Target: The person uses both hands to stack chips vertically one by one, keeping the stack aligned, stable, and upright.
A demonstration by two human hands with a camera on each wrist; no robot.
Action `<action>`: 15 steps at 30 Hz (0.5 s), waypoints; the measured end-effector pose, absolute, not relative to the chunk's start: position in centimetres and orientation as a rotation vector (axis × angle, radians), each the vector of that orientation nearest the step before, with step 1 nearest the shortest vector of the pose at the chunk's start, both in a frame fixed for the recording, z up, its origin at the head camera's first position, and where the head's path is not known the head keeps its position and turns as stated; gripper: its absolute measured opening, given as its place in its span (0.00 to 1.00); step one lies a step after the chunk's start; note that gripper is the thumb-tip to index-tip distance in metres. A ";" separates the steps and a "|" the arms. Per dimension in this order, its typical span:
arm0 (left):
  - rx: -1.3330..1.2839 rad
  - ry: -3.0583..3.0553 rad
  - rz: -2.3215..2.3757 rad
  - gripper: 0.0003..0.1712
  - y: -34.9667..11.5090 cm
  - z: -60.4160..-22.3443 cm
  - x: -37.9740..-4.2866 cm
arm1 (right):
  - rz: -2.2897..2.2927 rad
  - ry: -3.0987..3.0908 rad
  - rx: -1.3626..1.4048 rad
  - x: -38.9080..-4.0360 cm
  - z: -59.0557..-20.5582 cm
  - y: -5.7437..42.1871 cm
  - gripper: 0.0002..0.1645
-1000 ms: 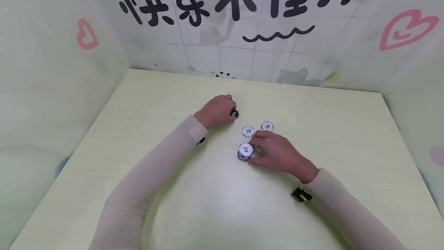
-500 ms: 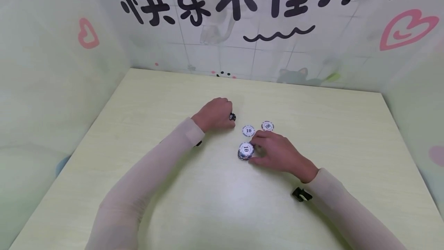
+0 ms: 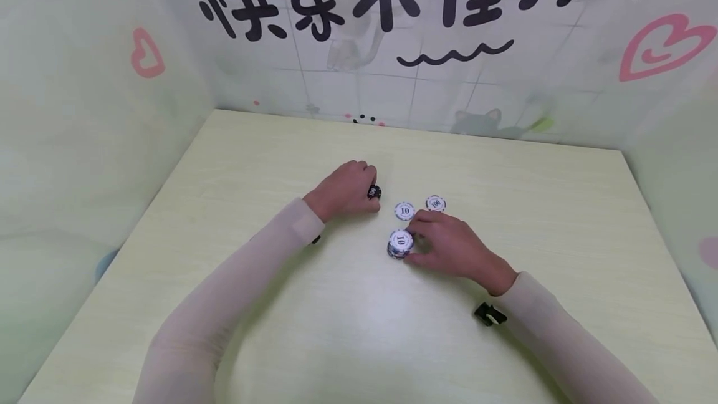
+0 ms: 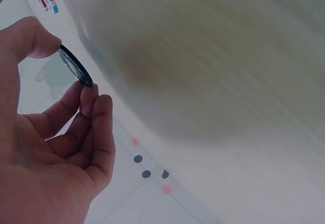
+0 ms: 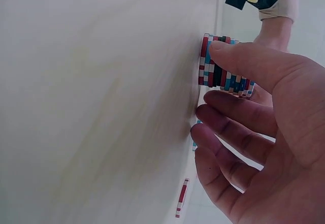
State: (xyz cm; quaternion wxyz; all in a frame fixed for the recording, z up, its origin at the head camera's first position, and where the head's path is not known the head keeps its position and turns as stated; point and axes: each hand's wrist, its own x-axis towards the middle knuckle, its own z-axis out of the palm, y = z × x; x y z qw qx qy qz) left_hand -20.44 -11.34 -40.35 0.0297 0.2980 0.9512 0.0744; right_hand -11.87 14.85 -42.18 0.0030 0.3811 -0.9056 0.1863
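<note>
My left hand [image 3: 343, 189] pinches a black poker chip [image 3: 374, 192] marked 100 between thumb and fingertips. In the left wrist view that black chip [image 4: 77, 67] is seen nearly edge-on, above the table surface. My right hand [image 3: 453, 245] holds the side of an upright stack of poker chips [image 3: 401, 243], a white 10 on top. Chip edges in red, blue, white and black show on the stack [image 5: 218, 69] in the right wrist view, the thumb against one side and fingers at the other. The stack's base is partly hidden from the head view.
Just beyond the stack a white 10 chip [image 3: 404, 211] lies flat on the pale table [image 3: 348, 329]. To its right lies a white 100 chip [image 3: 435, 203], close to the right hand's knuckles. Printed walls [image 3: 359, 89] enclose the back and sides.
My left hand has drawn a little left and nearer with the black chip, which now stands more clear of the fingers. My right hand and the stack have stayed put.
</note>
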 end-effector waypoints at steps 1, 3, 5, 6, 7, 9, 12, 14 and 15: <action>0.931 2.935 0.233 0.19 -11.4 -40.4 -20.3 | 0.586 -2.846 1.191 -11.9 -42.2 14.8 0.26; 0.955 2.937 0.238 0.20 -11.4 -40.4 -20.0 | 0.589 -2.856 1.183 -11.8 -42.2 14.8 0.26; 0.973 2.939 0.244 0.20 -11.4 -40.4 -19.8 | 0.590 -2.863 1.178 -11.8 -42.2 14.8 0.26; 0.981 2.940 0.248 0.20 -11.4 -40.3 -19.6 | 0.591 -2.863 1.177 -11.8 -42.2 14.8 0.26; 0.985 2.940 0.251 0.20 -11.4 -40.3 -19.5 | 0.590 -2.860 1.178 -11.7 -42.2 14.8 0.26; 0.998 2.943 0.258 0.21 -11.4 -40.2 -19.2 | 0.593 -2.851 1.182 -11.7 -42.1 14.8 0.26; 1.027 2.946 0.275 0.21 -11.5 -40.2 -18.8 | 0.599 -2.843 1.186 -11.7 -42.1 14.8 0.26; 1.055 2.946 0.287 0.21 -11.5 -40.1 -18.5 | 0.598 -2.839 1.188 -11.7 -42.1 14.7 0.25; 1.068 2.946 0.295 0.20 -11.5 -40.1 -18.4 | 0.597 -2.839 1.187 -11.7 -42.1 14.7 0.25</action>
